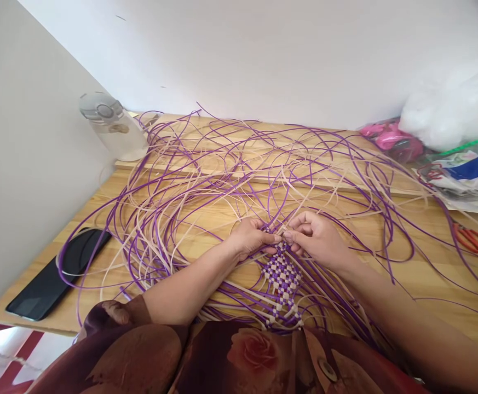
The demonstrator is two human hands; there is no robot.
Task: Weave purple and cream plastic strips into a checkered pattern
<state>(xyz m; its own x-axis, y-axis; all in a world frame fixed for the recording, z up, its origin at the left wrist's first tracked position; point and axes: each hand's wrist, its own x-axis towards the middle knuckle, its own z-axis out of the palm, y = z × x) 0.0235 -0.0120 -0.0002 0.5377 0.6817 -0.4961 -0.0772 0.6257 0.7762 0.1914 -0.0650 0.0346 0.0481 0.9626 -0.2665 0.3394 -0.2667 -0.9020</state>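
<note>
A checkered purple and cream woven piece [282, 273] lies at the table's near edge, close to my body. Its far end is pinched by my left hand [252, 239], with the thumb pointing right along the weave. Opposite it, my right hand [310, 238] closes thumb and forefinger on a cream strand at the same end. The fingertips of both hands nearly meet there. Long loose purple and cream strands [160, 219] fan out from the weave across the table. Which single strands lie between my fingers is partly hidden.
A black phone [60, 276] lies at the left. A pale bottle [115, 128] with a grey lid stands at the back left. On the right are orange-handled scissors [473, 239], a pink bundle [390, 139] and white plastic bags [454, 112]. A raised board crosses the wooden table [206, 213].
</note>
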